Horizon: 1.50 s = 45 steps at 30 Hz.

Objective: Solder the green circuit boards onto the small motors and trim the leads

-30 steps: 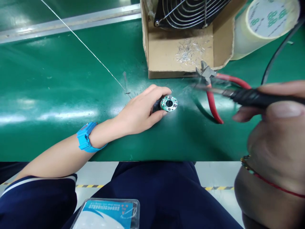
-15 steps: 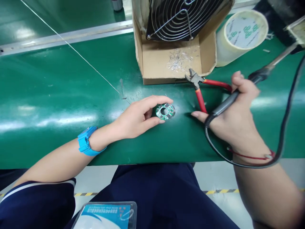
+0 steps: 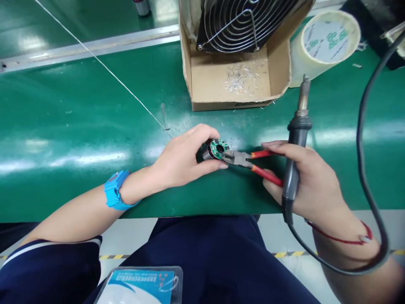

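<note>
Head view: the left hand point(image 3: 183, 158) pinches a small dark round part topped by a round green circuit board point(image 3: 217, 148), tilted on its side just above the green belt point(image 3: 79, 126). The fingers curl around it, thumb below, forefinger over the top. The right hand point(image 3: 303, 181) is closed on two tools at once: the red-handled cutters point(image 3: 249, 160), whose nose touches the edge of the board, and a soldering iron point(image 3: 294, 156) tucked upright between the fingers, tip pointing away, its black cord point(image 3: 367, 139) looping round the wrist.

Judging from this, the work is at the trimming step: the cutters are at the board, but whether any lead has yet been clipped cannot be made out, the spot being too small. The heap of clipped wire bits point(image 3: 242, 78) in the cardboard box point(image 3: 202, 90) suggests a good deal of such trimming already done; this board looks not yet finished.

Around: a wire-guarded fan point(image 3: 243, 21) stands in the box, a tape roll point(image 3: 322, 46) just right of it, a thin wire point(image 3: 104, 67) runs slantwise across the belt. A blue wristband point(image 3: 115, 190) sits on the left wrist, a badge point(image 3: 142, 285) lies in the lap. Nothing lies between cutters and board; the iron held in the same hand could hamper the squeeze
</note>
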Motion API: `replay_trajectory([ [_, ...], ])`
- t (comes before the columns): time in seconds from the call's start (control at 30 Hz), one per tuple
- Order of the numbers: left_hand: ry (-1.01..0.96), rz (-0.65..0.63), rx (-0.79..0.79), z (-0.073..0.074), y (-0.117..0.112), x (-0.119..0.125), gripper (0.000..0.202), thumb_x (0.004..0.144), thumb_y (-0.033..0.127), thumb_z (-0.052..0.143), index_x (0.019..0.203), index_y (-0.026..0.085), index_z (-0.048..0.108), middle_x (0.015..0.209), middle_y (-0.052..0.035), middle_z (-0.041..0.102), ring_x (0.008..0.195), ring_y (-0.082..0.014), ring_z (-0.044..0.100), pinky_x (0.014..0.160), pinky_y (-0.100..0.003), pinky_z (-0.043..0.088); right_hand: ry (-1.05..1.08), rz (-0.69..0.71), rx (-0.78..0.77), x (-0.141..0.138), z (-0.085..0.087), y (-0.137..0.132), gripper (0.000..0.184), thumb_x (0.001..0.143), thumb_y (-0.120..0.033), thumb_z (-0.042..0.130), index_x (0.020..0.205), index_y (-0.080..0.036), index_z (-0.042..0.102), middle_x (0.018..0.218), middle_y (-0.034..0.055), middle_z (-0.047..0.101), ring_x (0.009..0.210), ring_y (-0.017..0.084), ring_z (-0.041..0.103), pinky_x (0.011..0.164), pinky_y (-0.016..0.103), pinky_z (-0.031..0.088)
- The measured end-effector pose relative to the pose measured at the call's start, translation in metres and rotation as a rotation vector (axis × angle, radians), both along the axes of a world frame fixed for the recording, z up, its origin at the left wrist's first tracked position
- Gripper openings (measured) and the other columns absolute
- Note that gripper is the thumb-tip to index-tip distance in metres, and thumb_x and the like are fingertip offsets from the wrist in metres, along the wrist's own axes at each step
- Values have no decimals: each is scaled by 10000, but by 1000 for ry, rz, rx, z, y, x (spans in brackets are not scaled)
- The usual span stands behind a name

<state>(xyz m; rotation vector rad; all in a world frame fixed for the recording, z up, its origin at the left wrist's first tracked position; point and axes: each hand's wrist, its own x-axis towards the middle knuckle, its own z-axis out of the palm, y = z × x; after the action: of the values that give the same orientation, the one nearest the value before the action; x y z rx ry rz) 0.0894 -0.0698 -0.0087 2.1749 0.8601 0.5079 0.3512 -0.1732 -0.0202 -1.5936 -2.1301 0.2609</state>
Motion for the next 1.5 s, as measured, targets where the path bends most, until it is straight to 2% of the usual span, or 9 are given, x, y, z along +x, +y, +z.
replay_trajectory([
  [0.2,37,1,119,-1,-2,-2,392,842,323,784,1103,214,512,1017,-13,622,803,-127,595,592,-251,386,-135,52,-16,6,10,6,469,815,-342,604,1268,-242,533,1188,102,710,882,291,649,740,436,518],
  [0.43,63,25,150,-1,-1,0,393,825,315,799,1073,199,516,976,-10,621,790,-131,593,573,-247,376,-283,35,146,-1,17,4,235,910,-365,573,1095,-227,619,696,6,589,612,162,543,564,292,408],
  [0.6,-47,122,163,5,8,-6,361,880,395,742,1109,223,523,986,-14,635,754,-125,590,557,-256,383,-266,-319,141,-5,8,22,391,873,-397,616,1207,-194,594,946,86,709,817,246,658,695,349,490],
  [0.7,-80,324,213,6,37,-18,404,951,512,611,1242,256,498,1018,-28,635,745,-138,593,586,-280,421,-257,-466,26,-5,2,39,576,827,-475,648,1283,-133,563,1034,181,679,944,362,650,795,481,518],
  [0.9,-106,613,291,-5,152,-28,166,974,350,569,1086,227,554,976,-2,675,869,-146,623,819,-321,513,-86,-348,123,-1,1,54,656,819,-595,646,1304,-166,543,1286,218,652,1163,424,614,974,616,481],
  [1.03,57,713,259,-11,209,-7,219,894,240,650,1104,194,606,1122,-71,704,1063,-230,639,966,-340,488,102,-376,169,5,0,54,421,914,-473,577,1252,-228,626,1005,109,745,961,306,694,882,491,552],
  [1.27,277,755,165,-10,239,18,448,937,308,597,1349,136,560,1311,-165,647,1281,-344,574,1088,-426,423,470,-596,116,14,-17,51,498,933,-521,533,1353,-265,614,884,62,754,627,220,676,691,432,569],
  [1.37,254,815,247,-4,250,-3,636,922,401,624,1470,129,452,1476,-186,528,1364,-334,510,1139,-414,390,496,-574,102,17,-20,50,491,916,-526,558,1337,-281,624,980,81,757,691,245,692,724,467,576],
  [1.5,332,1085,199,8,271,-58,653,909,373,622,1492,157,421,1602,-184,355,1384,-346,480,1135,-444,388,433,-520,39,22,-22,50,504,927,-536,529,1359,-283,593,1079,84,741,827,254,709,882,522,560],
])
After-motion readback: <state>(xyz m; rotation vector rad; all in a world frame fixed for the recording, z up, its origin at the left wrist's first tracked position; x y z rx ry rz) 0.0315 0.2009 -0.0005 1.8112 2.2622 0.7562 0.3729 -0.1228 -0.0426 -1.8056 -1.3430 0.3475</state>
